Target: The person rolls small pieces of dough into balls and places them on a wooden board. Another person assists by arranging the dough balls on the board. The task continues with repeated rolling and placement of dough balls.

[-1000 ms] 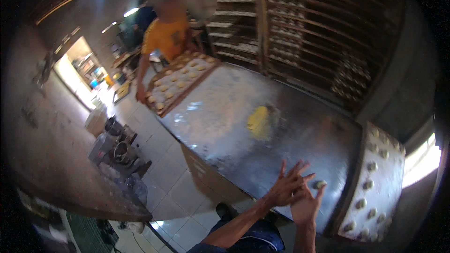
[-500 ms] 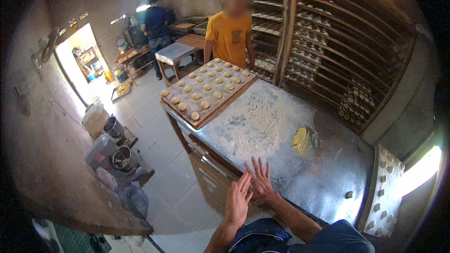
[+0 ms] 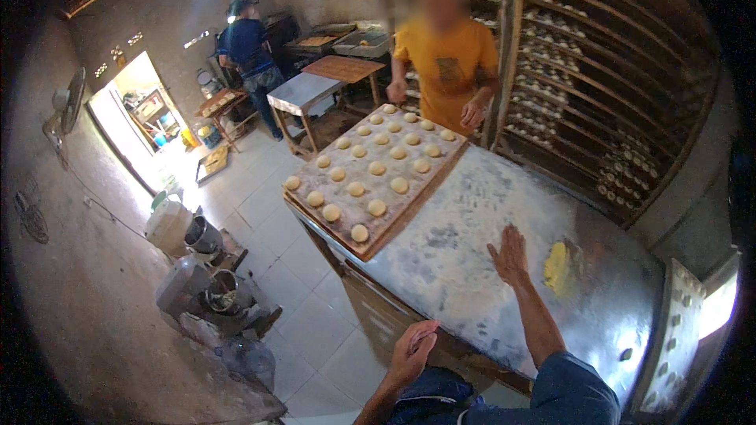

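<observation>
My right hand (image 3: 510, 256) reaches over the metal-topped table (image 3: 606, 323), palm down with fingers stretched on the scattered flour (image 3: 465, 244). A smear of yellow fat or dough (image 3: 557, 267) lies just to its right. My left hand (image 3: 413, 350) hovers by the table's near edge, its fingers curled together, with no object showing in it. Beyond the flour, at the table's far left end, a wooden board (image 3: 368, 250) carries rows of round pale dough balls (image 3: 357, 188). One small dark lump (image 3: 626, 354) sits near the table's right end.
Across the table stands a person in an orange shirt (image 3: 445, 63); another in dark clothes (image 3: 248, 43) is at the back. Tall racks (image 3: 510, 55) hold dough pieces. Buckets (image 3: 203, 234) line the left floor. A second tray (image 3: 679, 323) is beyond the table's right end.
My hands have come apart: the right moved forward onto the flour, while the left stayed near the edge and curled. The orange-shirted person's arms have lifted. The view has shifted slightly.
</observation>
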`<state>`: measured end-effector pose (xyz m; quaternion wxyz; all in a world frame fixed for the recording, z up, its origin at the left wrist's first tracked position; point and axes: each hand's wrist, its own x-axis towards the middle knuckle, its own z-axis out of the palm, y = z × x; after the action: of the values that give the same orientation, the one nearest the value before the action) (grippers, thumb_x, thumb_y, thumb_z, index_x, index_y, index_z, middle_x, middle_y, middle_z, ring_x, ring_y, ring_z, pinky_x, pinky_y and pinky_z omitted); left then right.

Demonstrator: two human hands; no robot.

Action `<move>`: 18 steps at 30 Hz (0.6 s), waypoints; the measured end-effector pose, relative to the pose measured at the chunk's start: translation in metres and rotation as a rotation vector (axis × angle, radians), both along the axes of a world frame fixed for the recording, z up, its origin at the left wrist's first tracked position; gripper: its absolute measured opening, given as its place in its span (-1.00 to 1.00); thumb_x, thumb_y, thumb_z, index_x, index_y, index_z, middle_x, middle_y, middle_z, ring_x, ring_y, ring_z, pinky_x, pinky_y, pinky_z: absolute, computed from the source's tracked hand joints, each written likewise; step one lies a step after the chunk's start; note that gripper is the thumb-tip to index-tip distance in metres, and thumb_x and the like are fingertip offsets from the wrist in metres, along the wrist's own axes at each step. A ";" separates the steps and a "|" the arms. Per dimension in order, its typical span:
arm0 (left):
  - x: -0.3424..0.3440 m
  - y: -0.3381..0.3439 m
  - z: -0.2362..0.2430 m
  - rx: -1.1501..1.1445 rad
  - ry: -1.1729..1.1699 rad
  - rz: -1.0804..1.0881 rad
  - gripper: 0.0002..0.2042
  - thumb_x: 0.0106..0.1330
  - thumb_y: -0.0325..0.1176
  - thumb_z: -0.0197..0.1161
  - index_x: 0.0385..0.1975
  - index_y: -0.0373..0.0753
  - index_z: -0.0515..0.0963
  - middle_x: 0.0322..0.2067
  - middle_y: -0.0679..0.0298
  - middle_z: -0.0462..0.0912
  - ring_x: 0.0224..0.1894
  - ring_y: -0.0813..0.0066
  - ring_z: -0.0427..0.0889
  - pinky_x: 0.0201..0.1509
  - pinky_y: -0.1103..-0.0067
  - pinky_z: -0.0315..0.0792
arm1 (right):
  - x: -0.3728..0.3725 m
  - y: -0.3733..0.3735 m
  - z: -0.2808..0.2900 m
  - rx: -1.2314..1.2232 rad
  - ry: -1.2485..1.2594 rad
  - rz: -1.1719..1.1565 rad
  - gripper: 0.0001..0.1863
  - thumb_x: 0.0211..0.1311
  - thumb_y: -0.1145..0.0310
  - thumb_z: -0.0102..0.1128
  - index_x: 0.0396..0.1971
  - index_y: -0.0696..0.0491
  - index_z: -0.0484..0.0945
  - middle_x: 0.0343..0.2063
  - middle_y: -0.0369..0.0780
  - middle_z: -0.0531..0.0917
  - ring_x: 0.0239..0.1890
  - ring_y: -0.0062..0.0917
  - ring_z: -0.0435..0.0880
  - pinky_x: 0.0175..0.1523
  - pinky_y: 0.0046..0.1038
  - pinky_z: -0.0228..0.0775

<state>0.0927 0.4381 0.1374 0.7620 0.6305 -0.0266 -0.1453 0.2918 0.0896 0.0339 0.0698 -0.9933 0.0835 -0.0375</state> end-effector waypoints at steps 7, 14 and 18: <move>0.200 -0.036 -0.066 -0.251 0.220 0.187 -0.45 0.62 0.09 -0.08 0.36 -0.19 0.39 0.30 0.22 0.52 0.38 0.37 0.43 0.43 0.32 0.25 | 0.022 0.123 0.067 0.525 0.115 0.082 -0.19 0.64 -0.15 -0.44 0.58 0.17 -0.13 0.60 0.00 -0.13 0.64 -0.16 -0.23 0.65 -0.13 -0.41; 0.268 -0.116 -0.015 -0.619 0.370 0.092 -0.23 0.58 0.25 -0.17 0.56 -0.22 0.05 0.54 0.16 0.09 0.56 0.24 0.07 0.58 0.29 0.02 | 0.106 0.141 -0.008 0.765 -0.384 0.454 -0.27 0.68 -0.05 -0.54 0.59 0.15 -0.19 0.61 0.00 -0.16 0.64 -0.16 -0.26 0.65 -0.20 -0.46; 0.303 -0.045 -0.035 -0.367 0.054 0.311 -0.28 0.58 0.13 -0.11 0.52 -0.29 0.08 0.54 0.09 0.07 0.56 0.22 0.05 0.58 0.33 0.01 | 0.105 0.232 0.019 1.695 0.206 0.278 -0.23 0.67 -0.09 -0.52 0.59 0.15 -0.24 0.61 0.02 -0.19 0.64 -0.18 -0.29 0.65 -0.22 -0.49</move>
<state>0.3962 0.3931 0.1020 0.8774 0.4740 0.0653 -0.0358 0.3964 0.3211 0.0529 0.7830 -0.6060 -0.0331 0.1365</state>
